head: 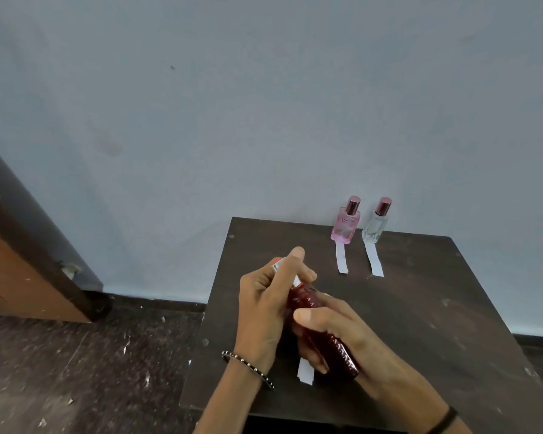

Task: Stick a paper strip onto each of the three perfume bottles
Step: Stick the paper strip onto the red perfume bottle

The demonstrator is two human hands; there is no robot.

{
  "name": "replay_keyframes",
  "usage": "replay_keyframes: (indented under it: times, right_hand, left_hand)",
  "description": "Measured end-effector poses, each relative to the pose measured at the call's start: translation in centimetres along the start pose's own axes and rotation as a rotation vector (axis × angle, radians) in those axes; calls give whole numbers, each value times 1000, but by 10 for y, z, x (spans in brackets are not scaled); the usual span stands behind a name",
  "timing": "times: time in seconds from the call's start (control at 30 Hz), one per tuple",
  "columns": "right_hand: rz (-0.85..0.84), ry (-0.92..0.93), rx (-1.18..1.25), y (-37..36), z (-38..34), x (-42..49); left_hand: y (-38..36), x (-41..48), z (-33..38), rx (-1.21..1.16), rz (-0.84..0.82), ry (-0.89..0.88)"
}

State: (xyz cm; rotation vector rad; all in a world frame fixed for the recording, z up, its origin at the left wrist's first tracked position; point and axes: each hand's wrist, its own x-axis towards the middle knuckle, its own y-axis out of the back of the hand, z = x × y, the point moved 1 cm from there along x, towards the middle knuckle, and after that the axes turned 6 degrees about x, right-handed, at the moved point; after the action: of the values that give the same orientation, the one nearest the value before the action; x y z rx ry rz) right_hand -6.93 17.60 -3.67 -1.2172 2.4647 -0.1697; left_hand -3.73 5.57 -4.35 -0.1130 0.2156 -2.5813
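A long dark red perfume bottle [339,349] with a silver cap is held tilted above the table in both hands. My left hand [270,308] grips its neck and cap end. My right hand [342,333] holds its body, thumb across the front. A white paper strip [305,372] hangs below the bottle, partly hidden by my right fingers. At the table's far edge stand a pink perfume bottle [345,225] and a clear perfume bottle [375,225], each with a white strip, the pink bottle's strip [341,258] and the clear bottle's strip [374,260], lying flat in front of it.
The small dark wooden table [436,308] stands against a pale blue wall. A brown wooden door [19,277] is at the left. The dark speckled floor [76,371] lies to the left of the table.
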Motion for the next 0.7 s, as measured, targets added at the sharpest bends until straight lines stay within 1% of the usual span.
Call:
replay_keyframes:
  times: [0.1,0.17,0.27,0.4,0.57,0.7]
  right_hand:
    - [87,-21,-187,3,0,1]
    - [129,16,-313,5,-2,0]
    - [182,86,-433,6,-6,-3]
    - [289,80,-602,8,-9,-7]
    - [349,75,-729,10,-12,-9]
    - [362,62,-798,13,-18,-9]
  left_hand:
    - [-2,1,-1,16,34,16]
    - [-3,0,1,-8,46,44]
    - [-6,1,2,-55,42,75]
    - [-8,3,2,-32,43,87]
    - [-11,3,5,-3,57,109]
    - [-13,3,9,43,13,129]
